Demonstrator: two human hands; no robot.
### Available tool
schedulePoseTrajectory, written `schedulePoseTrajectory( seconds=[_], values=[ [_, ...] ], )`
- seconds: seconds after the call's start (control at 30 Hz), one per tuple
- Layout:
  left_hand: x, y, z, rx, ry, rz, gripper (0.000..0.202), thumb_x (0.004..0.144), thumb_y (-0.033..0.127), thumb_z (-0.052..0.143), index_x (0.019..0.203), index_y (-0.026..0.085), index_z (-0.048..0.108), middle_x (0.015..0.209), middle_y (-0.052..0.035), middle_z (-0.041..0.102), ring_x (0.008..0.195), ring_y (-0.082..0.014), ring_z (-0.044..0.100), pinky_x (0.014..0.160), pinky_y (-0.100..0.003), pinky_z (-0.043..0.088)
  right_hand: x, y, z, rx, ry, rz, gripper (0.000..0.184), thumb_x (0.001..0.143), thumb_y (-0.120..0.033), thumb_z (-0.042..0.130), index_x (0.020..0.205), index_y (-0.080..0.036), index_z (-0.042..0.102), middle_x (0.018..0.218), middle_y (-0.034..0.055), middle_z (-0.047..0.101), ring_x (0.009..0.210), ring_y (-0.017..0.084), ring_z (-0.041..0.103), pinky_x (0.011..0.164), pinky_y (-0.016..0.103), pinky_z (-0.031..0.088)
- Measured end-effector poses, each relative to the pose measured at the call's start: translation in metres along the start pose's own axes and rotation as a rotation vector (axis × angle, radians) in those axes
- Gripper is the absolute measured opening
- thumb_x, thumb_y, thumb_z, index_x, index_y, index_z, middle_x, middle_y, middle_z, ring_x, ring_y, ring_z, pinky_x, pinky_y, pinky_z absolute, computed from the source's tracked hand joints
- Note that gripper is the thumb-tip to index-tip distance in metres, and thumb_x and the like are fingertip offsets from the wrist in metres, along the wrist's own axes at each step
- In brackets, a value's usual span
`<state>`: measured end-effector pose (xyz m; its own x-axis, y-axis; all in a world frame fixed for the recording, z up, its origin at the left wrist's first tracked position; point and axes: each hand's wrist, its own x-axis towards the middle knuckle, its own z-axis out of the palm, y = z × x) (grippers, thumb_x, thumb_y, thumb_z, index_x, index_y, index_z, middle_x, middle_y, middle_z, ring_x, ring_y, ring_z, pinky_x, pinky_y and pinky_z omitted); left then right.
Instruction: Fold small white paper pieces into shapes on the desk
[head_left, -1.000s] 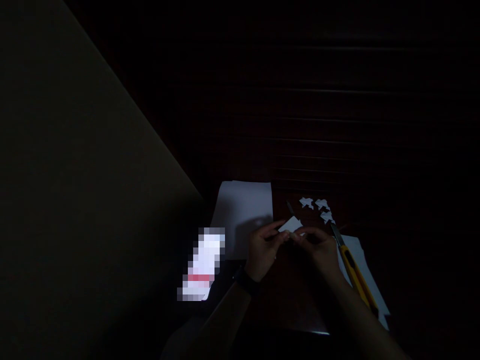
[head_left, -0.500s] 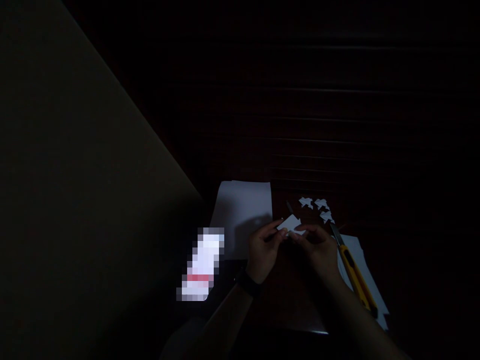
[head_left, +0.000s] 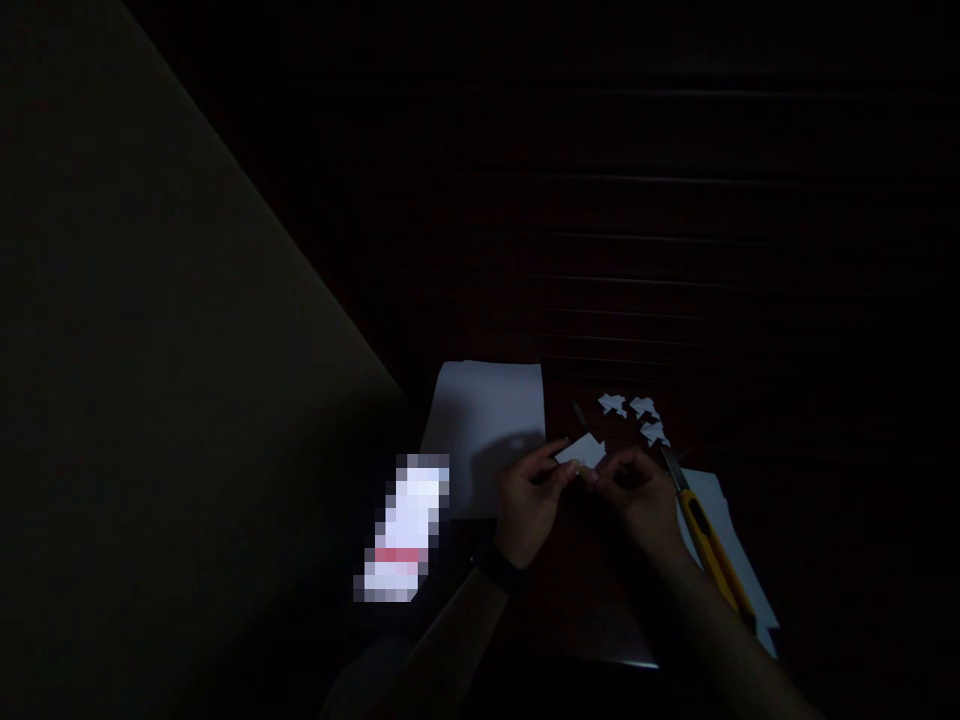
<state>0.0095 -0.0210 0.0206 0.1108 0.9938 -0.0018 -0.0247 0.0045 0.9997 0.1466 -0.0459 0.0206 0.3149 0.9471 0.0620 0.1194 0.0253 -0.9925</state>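
A small piece of folded white paper (head_left: 582,450) is held up over the dark wooden table (head_left: 577,610). My left hand (head_left: 529,500) pinches its left and lower edge, thumb in front and fingers behind. On the other side, my right hand (head_left: 637,497) grips its lower right part between thumb and fingers, which cover that corner. Beyond the hands lie three small folded paper figures (head_left: 612,405), frog-like in outline. A thin dark pointed tool (head_left: 579,415) lies just past the held paper; its kind is too dim to tell.
Left of the hands lies a stack of white paper sheets (head_left: 487,420). A bright, pixelated phone-like screen (head_left: 405,530) is nearer on the left. At right, a yellow utility knife (head_left: 709,545), blade exposed, rests on more white paper (head_left: 739,540). A pale wall (head_left: 150,350) slants along the left.
The held paper has shifted slightly right and down. Its right flap, which stuck out toward my right hand, is now hidden or folded in, and my right fingers have moved in closer.
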Motion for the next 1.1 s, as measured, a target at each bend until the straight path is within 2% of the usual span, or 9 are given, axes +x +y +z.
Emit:
schedulePoseTrajectory(
  seconds=[0.13, 0.3, 0.43, 0.63, 0.8, 0.97, 1.1],
  values=[
    [-0.001, 0.001, 0.0, 0.011, 0.028, 0.008, 0.035, 0.075, 0.031, 0.064, 0.107, 0.017, 0.064, 0.07, -0.0031, 0.068, 0.068, -0.0155, 0.063, 0.062, -0.023, 0.049, 0.0, 0.0, 0.001, 0.057, 0.001, 0.022, 0.03, 0.066, -0.032, 0.074, 0.06, -0.02, 0.047, 0.056, -0.004, 0.055, 0.053, 0.012, 0.052, 0.052, 0.024, 0.042],
    [-0.003, 0.004, 0.0, 0.017, 0.043, -0.007, 0.033, 0.073, 0.031, 0.066, 0.103, 0.016, 0.064, 0.068, -0.0033, 0.068, 0.065, -0.0154, 0.063, 0.059, -0.022, 0.049, -0.002, 0.002, 0.0, 0.192, -0.021, 0.126, 0.041, 0.062, -0.034, 0.076, 0.061, -0.022, 0.038, 0.054, -0.0035, 0.059, 0.048, 0.014, 0.057, 0.046, 0.023, 0.041],
    [-0.004, 0.006, -0.001, -0.019, 0.028, -0.036, 0.04, 0.074, 0.031, 0.066, 0.11, 0.017, 0.059, 0.073, -0.0044, 0.07, 0.067, -0.0164, 0.065, 0.062, -0.024, 0.051, 0.0, 0.005, 0.0, 0.226, -0.011, 0.153, 0.045, 0.06, -0.033, 0.078, 0.063, -0.022, 0.034, 0.055, -0.0028, 0.06, 0.05, 0.016, 0.058, 0.046, 0.024, 0.042],
    [0.0, 0.003, -0.002, -0.028, -0.01, -0.058, 0.048, 0.073, 0.032, 0.067, 0.117, 0.019, 0.055, 0.073, -0.0041, 0.069, 0.068, -0.0168, 0.064, 0.062, -0.024, 0.05, 0.007, 0.006, -0.005, 0.094, 0.009, 0.113, 0.04, 0.059, -0.027, 0.079, 0.07, -0.022, 0.041, 0.059, -0.0063, 0.052, 0.05, 0.01, 0.05, 0.047, 0.021, 0.039],
    [0.001, -0.001, -0.003, -0.035, -0.078, -0.055, 0.05, 0.071, 0.031, 0.068, 0.117, 0.019, 0.055, 0.063, -0.0003, 0.063, 0.056, -0.0115, 0.057, 0.051, -0.019, 0.043, 0.005, 0.01, -0.007, 0.13, -0.033, 0.107, 0.04, 0.061, -0.025, 0.076, 0.068, -0.022, 0.037, 0.062, -0.0058, 0.047, 0.051, 0.01, 0.045, 0.045, 0.021, 0.037],
    [-0.001, 0.0, -0.001, -0.084, -0.046, -0.063, 0.044, 0.072, 0.029, 0.067, 0.114, 0.018, 0.057, 0.056, 0.0021, 0.058, 0.052, -0.0091, 0.052, 0.049, -0.017, 0.041, 0.003, 0.01, -0.008, 0.122, -0.092, 0.144, 0.044, 0.059, -0.026, 0.077, 0.064, -0.022, 0.034, 0.059, -0.0063, 0.045, 0.047, 0.009, 0.04, 0.042, 0.02, 0.032],
    [-0.003, -0.001, 0.0, -0.05, -0.014, -0.036, 0.044, 0.073, 0.026, 0.066, 0.115, 0.02, 0.056, 0.055, 0.0037, 0.054, 0.051, -0.0082, 0.049, 0.049, -0.017, 0.039, 0.006, 0.01, -0.01, 0.031, -0.088, 0.146, 0.042, 0.058, -0.028, 0.078, 0.065, -0.022, 0.037, 0.057, -0.0054, 0.045, 0.049, 0.011, 0.041, 0.043, 0.022, 0.032]
  ],
)
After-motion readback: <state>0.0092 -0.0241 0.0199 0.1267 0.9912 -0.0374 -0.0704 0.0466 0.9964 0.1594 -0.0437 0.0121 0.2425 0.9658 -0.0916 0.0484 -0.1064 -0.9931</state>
